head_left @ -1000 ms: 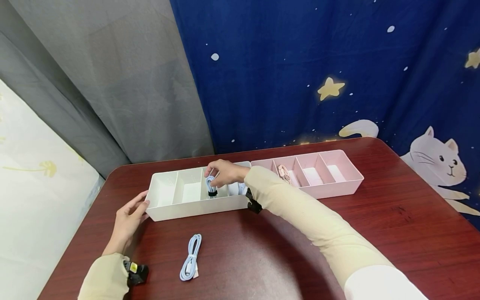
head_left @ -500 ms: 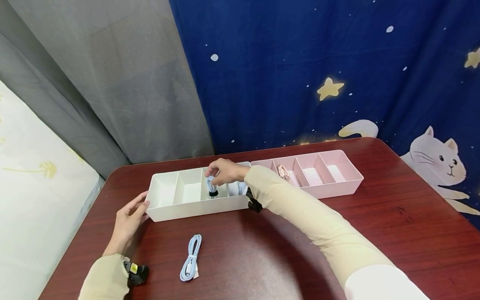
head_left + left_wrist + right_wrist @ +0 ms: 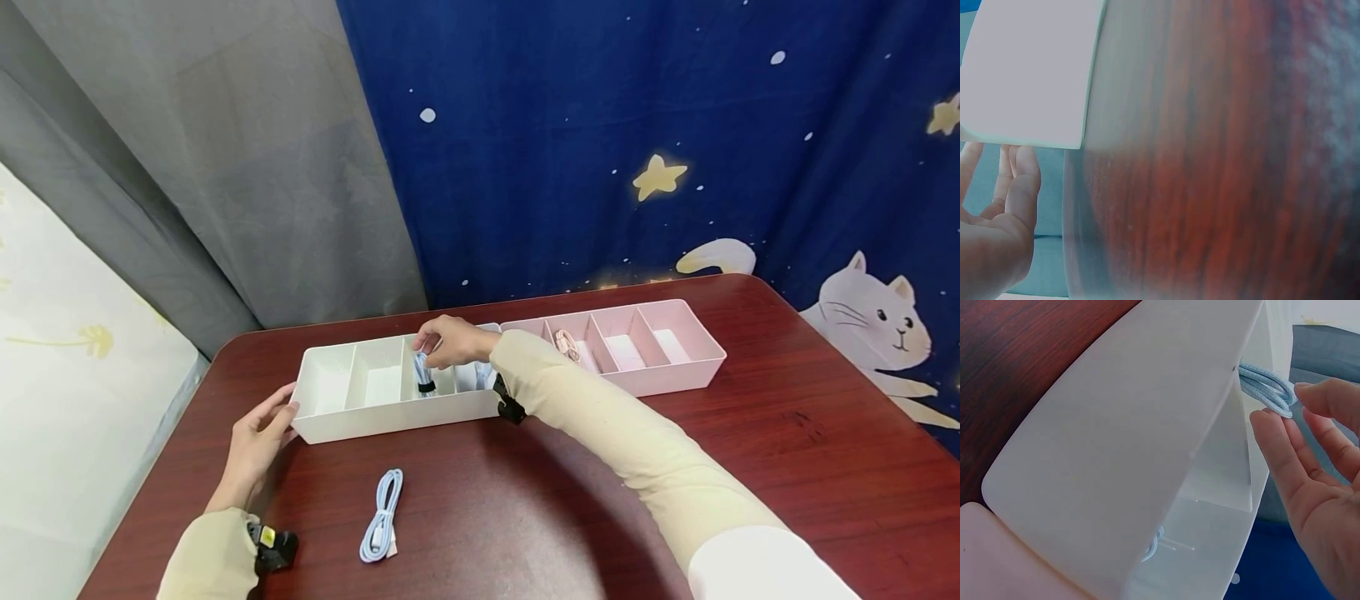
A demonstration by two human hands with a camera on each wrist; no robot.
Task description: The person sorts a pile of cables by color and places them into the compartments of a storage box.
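Observation:
A long white divided organizer box (image 3: 397, 414) stands on the table. In its third compartment from the left, a coiled light-blue cable (image 3: 424, 375) with a black strap stands on end. My right hand (image 3: 453, 342) reaches over the box and pinches the upper loops of that cable (image 3: 1269, 390) between thumb and fingers. At the box's left end, my left hand (image 3: 258, 437) rests its extended fingers against the wall; the left wrist view shows the left hand's fingertips (image 3: 1024, 164) at the edge. Another coiled light-blue cable (image 3: 382, 515) lies on the table in front.
Beside the white box, end to end, stands a pink divided organizer box (image 3: 678, 377) with a pink cable (image 3: 567, 346) inside. More light-blue cable (image 3: 1155, 544) shows in the white box's right compartment. Curtains (image 3: 525, 167) hang behind the table's far edge.
The cable in my right hand has sunk slightly into the compartment, its top loops now lower between the fingers. My left hand and the cable on the table have stayed put.

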